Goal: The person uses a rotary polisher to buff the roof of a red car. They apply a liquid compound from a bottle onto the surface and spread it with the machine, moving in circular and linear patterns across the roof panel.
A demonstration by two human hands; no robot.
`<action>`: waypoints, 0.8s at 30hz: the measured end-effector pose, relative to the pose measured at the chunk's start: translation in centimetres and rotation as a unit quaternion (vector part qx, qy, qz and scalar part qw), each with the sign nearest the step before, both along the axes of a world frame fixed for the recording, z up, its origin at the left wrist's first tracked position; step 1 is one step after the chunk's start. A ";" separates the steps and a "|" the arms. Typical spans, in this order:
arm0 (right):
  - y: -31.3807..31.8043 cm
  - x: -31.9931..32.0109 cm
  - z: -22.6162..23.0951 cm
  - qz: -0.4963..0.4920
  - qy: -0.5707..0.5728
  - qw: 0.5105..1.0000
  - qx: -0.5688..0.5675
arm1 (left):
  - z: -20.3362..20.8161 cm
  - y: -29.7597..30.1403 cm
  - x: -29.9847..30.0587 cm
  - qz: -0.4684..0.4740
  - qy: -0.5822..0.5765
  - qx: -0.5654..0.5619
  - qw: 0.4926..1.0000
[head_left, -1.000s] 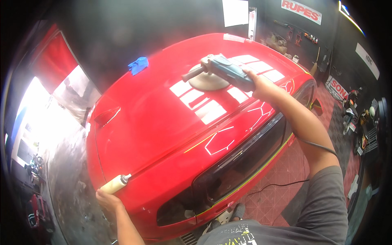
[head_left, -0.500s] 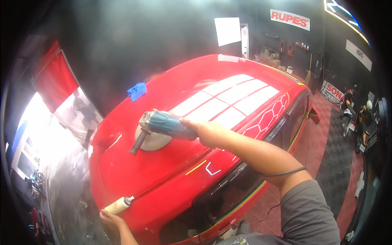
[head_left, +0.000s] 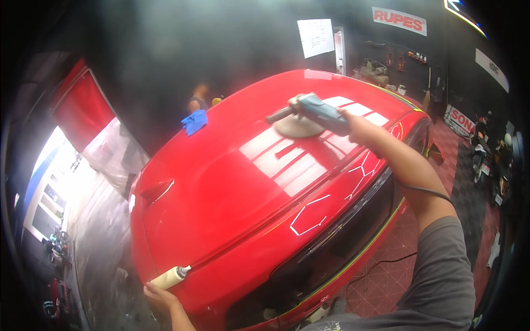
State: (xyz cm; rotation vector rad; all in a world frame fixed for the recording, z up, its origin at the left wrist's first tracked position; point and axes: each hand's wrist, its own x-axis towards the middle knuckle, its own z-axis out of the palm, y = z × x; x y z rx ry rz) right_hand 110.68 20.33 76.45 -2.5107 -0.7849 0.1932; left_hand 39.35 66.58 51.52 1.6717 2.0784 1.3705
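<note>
My right hand (head_left: 358, 128) is wrapped round the rear of a blue-green polishing machine (head_left: 323, 112). Its side handle (head_left: 280, 115) sticks out to the left with no hand on it. Beneath the machine, a round whitish pad (head_left: 298, 127) lies against the red car roof (head_left: 204, 198), over the bright light reflections. At the lower left, my left hand (head_left: 160, 296) grips the base of a pale yellow squeeze bottle (head_left: 169, 278). The bottle is tilted, its nozzle pointing right, close to the roof's near edge; whether it touches the paint I cannot tell.
A blue cloth (head_left: 194, 122) lies on the roof's far edge, with another person (head_left: 197, 99) behind it. A fin-shaped antenna (head_left: 157, 191) rises at the left. The machine's dark cord (head_left: 428, 191) crosses my right arm. Motorbikes (head_left: 485, 149) stand at the right.
My right hand has moved the polishing machine away and to the right across the roof, onto the reflections. My left hand still holds the bottle. A person has come into sight behind the car.
</note>
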 end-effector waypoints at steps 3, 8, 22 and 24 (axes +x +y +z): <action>0.5 1.8 0.1 -0.067 0.008 0.998 -0.018 | 0.7 -1.3 0.7 0.006 -0.005 -0.007 1.000; 1.7 2.3 0.2 -0.097 0.028 0.994 -0.033 | 2.2 -2.6 1.8 0.003 -0.032 -0.028 0.999; 3.1 -3.3 -0.4 0.064 -0.019 0.998 -0.010 | 2.4 -2.4 1.4 -0.013 -0.036 -0.036 0.999; 4.1 -4.2 -0.2 0.077 -0.002 0.997 -0.017 | 1.8 -1.7 0.9 -0.018 -0.028 -0.030 0.999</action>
